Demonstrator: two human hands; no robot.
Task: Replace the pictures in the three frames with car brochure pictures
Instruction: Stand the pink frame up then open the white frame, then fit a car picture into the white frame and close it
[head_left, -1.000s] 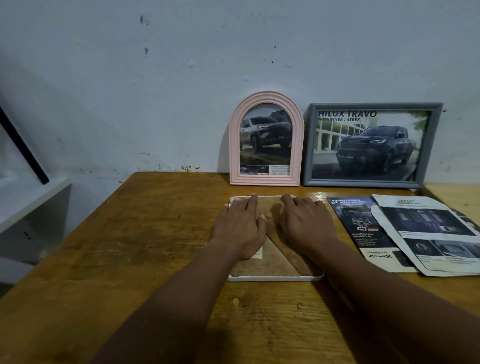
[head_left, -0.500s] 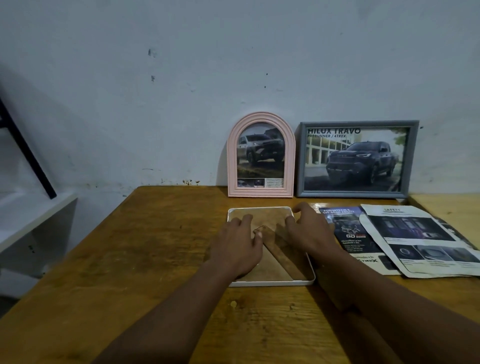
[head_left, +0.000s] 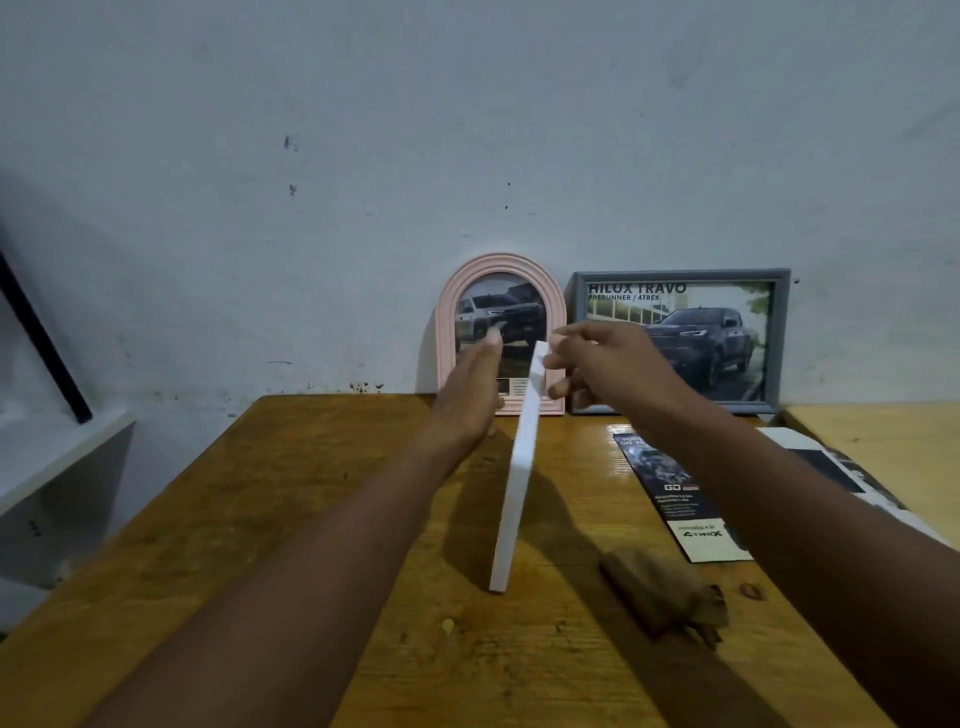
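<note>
1. At the back of the wooden tabletop (head_left: 291, 519), a pink arched frame (head_left: 555, 332) and a grey rectangular frame (head_left: 779, 338) stand against the wall. Each holds a pickup picture. My grips partly block both from view.
2. A brochure strip (head_left: 675, 499) lies flat to the right of the white frame (head_left: 519, 467). Another brochure sheet (head_left: 826, 467) lies further right, partly under my right forearm. A blurred brown piece (head_left: 662, 592) lies near the white frame's near corner.
3. The grey frame's picture reads "HILUX TRAVO, PRERUNNER / 4TREX". The strip shows "GD" and "4TREX".
4. The tabletop is scuffed and glossy. The white frame is smooth, thin and rectangular, seen edge-on.
5. My right grip (head_left: 608, 369) pinches the far top corner of the white frame, which stands on edge on the tabletop. My left grip (head_left: 470, 395) is just left of it with straight fingers, holding nothing.
</note>
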